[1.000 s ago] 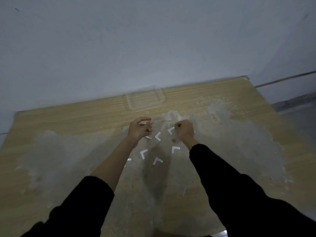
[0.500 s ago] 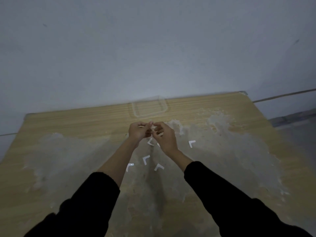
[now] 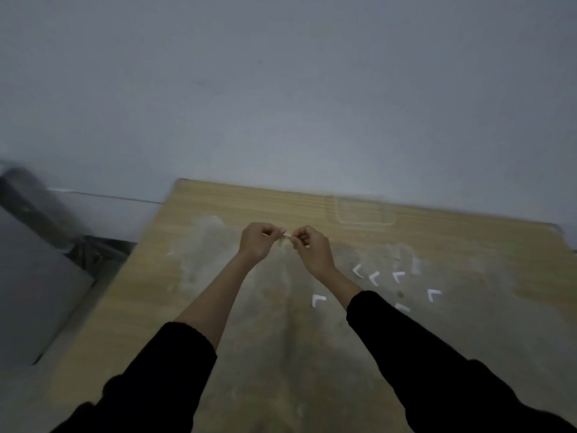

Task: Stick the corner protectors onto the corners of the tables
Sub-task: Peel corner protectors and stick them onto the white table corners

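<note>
Grey wall fills the upper half of the view, with a pale wood-grain tabletop (image 3: 218,201) pushed against it and scuffed grey over much of its middle. Two hands meet above the tabletop's far centre, fingertips almost touching. The left hand (image 3: 257,242) has its fingers curled in and pinches one end of a small, pale corner protector (image 3: 286,236); the right hand (image 3: 309,248), equally curled, pinches the other end, so the piece is clamped between both. Blur hides its exact shape. Both forearms are bare to black sleeves (image 3: 162,370) pushed up near the elbows.

Six more white L-shaped corner protectors lie loose on the tabletop at about 4 o'clock from the hands. Three sit in a row near the right wrist (image 3: 357,270), (image 3: 374,278), (image 3: 398,275); one lies alone just left of the right forearm (image 3: 318,300); one lies farther out to the right (image 3: 433,294); the sixth shows partly at the right sleeve's edge (image 3: 402,306).

One clear, shallow plastic tray (image 3: 363,210) rests by the wall at 2 o'clock from the hands. One dark, blurred object (image 3: 31,195) and one grey panel (image 3: 34,292) stand off the tabletop's left side, at 9 o'clock.
</note>
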`<state>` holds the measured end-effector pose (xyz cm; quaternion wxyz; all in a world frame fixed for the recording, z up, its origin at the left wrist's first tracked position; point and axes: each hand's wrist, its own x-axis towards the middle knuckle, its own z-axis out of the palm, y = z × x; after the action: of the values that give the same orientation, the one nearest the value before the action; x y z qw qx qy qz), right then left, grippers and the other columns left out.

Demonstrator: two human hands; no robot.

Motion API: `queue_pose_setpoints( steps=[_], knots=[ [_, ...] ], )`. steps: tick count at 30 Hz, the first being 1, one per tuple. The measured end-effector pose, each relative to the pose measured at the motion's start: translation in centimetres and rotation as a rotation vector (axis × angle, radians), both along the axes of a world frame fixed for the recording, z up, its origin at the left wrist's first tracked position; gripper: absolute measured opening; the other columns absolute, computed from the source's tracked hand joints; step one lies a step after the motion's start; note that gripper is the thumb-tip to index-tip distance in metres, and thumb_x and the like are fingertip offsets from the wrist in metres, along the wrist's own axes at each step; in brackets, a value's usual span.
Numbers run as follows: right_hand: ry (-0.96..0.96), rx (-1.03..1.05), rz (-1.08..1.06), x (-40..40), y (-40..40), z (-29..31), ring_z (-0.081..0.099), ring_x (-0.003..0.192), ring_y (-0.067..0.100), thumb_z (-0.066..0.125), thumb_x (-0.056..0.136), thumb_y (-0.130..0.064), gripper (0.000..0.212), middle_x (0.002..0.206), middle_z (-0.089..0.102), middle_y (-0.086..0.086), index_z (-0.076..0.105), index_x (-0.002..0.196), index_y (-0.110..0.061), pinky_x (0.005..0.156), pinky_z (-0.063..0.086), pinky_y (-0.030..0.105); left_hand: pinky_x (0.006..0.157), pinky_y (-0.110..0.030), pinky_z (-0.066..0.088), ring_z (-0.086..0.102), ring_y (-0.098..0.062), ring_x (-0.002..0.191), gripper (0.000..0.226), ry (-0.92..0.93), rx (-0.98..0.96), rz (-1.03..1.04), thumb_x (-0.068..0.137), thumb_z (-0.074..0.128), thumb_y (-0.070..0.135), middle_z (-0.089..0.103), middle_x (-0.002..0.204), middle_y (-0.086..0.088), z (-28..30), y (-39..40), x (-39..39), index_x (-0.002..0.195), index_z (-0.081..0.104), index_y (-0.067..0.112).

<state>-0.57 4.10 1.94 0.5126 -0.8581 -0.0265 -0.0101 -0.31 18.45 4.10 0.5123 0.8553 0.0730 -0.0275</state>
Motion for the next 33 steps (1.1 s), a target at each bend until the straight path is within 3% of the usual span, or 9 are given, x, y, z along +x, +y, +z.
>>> queue_pose_setpoints(
  steps=[3,7,10,13,19,23,27,33],
  knots=[
    [0.084,0.138,0.102,-1.0,7.1,1.4,0.057,0.064,0.01,0.06,0.089,-0.003,0.007,0.076,0.06,0.004,0.061,0.094,0.002,0.058,0.05,0.018,0.044,-0.011,0.049,0.058,-0.019,0.068,0.025,0.005,-0.026,0.056,0.089,0.063,0.023,0.063,0.074,-0.009,1.1,7.2,-2.4,0.085,0.071,-0.001],
    [0.175,0.253,0.226,-3.6,17.5,2.7,0.058,0.063,0.011,0.061,0.089,-0.002,0.003,0.071,0.059,0.002,0.059,0.091,-0.004,0.053,0.053,0.013,0.05,-0.02,0.051,0.059,-0.022,0.061,0.016,0.003,-0.097,0.168,0.089,0.063,0.015,0.063,0.071,-0.015,1.8,17.5,-6.8,0.078,0.066,0.003],
    [0.204,0.285,0.304,-5.9,25.7,3.4,0.059,0.061,0.014,0.061,0.088,-0.002,0.003,0.07,0.06,0.003,0.06,0.086,-0.004,0.054,0.054,0.016,0.052,-0.024,0.051,0.06,-0.013,0.053,0.011,-0.044,-0.092,0.243,0.087,0.064,0.011,0.062,0.064,-0.01,3.0,25.1,-10.8,0.08,0.065,0.002],
    [0.213,0.297,0.388,-9.4,34.7,4.1,0.059,0.059,0.017,0.062,0.087,-0.001,0.022,0.068,0.06,0.003,0.056,0.072,-0.015,0.055,0.053,0.022,0.052,-0.018,0.053,0.059,0.0,0.048,0.016,-0.086,0.025,0.313,0.081,0.072,0.015,0.063,0.064,-0.007,4.2,33.3,-16.1,0.087,0.068,0.0],
    [0.289,0.343,0.534,-16.8,50.5,4.6,0.057,0.06,0.016,0.059,0.09,-0.004,0.019,0.069,0.06,0.007,0.055,0.074,-0.014,0.055,0.051,0.02,0.067,-0.032,0.05,0.057,-0.02,0.067,0.02,-0.116,0.246,0.524,0.075,0.074,0.006,0.06,0.073,-0.009,5.4,46.5,-25.3,0.092,0.067,0.001],
    [0.365,0.321,0.663,-21.3,59.1,4.6,0.057,0.058,0.012,0.058,0.09,-0.005,0.02,0.069,0.059,0.004,0.051,0.074,-0.014,0.046,0.047,0.011,0.059,-0.025,0.047,0.059,-0.019,0.066,0.019,-0.116,0.302,0.675,0.075,0.077,0.015,0.063,0.072,-0.009,4.6,53.8,-30.8,0.087,0.067,0.005],
    [0.352,0.249,0.759,-23.7,66.1,4.6,0.056,0.061,0.013,0.058,0.09,-0.008,0.022,0.076,0.061,0.008,0.051,0.072,-0.018,0.058,0.048,0.022,0.07,-0.033,0.055,0.066,-0.023,0.074,0.019,-0.086,0.299,0.783,0.074,0.077,0.016,0.071,0.083,-0.015,4.2,60.0,-34.3,0.089,0.07,0.006],
    [0.229,0.069,0.901,-25.0,78.0,4.9,0.056,0.076,0.018,0.052,0.092,-0.02,0.014,0.081,0.062,0.006,0.058,0.081,-0.012,0.07,0.045,0.033,0.053,-0.009,0.037,0.058,-0.014,0.068,0.02,-0.039,0.291,0.899,0.076,0.074,0.009,0.071,0.087,-0.014,4.2,71.0,-36.9,0.094,0.069,0.003]
  ],
)
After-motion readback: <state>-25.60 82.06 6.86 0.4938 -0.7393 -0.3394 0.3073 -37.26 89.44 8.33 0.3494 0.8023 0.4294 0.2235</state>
